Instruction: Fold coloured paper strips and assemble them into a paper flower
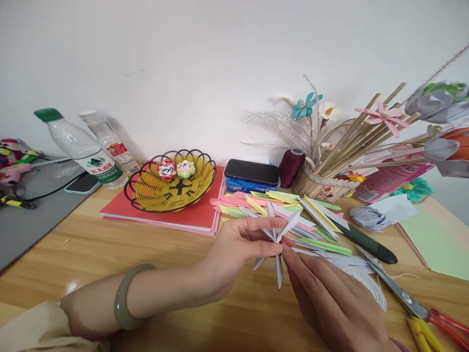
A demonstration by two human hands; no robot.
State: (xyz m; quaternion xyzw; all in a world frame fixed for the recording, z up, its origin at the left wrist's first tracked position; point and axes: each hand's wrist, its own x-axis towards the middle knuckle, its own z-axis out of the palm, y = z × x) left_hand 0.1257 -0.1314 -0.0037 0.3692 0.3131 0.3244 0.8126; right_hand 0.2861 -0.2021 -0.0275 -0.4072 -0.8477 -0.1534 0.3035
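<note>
Pinched between the thumb and fingers of my left hand [244, 242] is a white folded-paper flower [278, 266]. Its narrow pointed petals fan out from a gathered centre, and one petal pointing down has a small red tip. My right hand [330, 293] comes in from the lower right, its thumb and fingertips closed together on the flower's centre; what lies right between those fingertips is partly hidden. Behind both hands spreads a pile of folded paper strips [262, 203] in pink, yellow, green and white.
At right lie red-handled scissors [405, 296], a dark green-handled tool [372, 244] and green paper [436, 239]. A stick-covered pot [317, 186] holds craft flowers. Farther back are a phone [251, 172], a thread spool [291, 166], a yellow basket [154, 195] on red paper, and two bottles, the nearer green-capped [75, 137].
</note>
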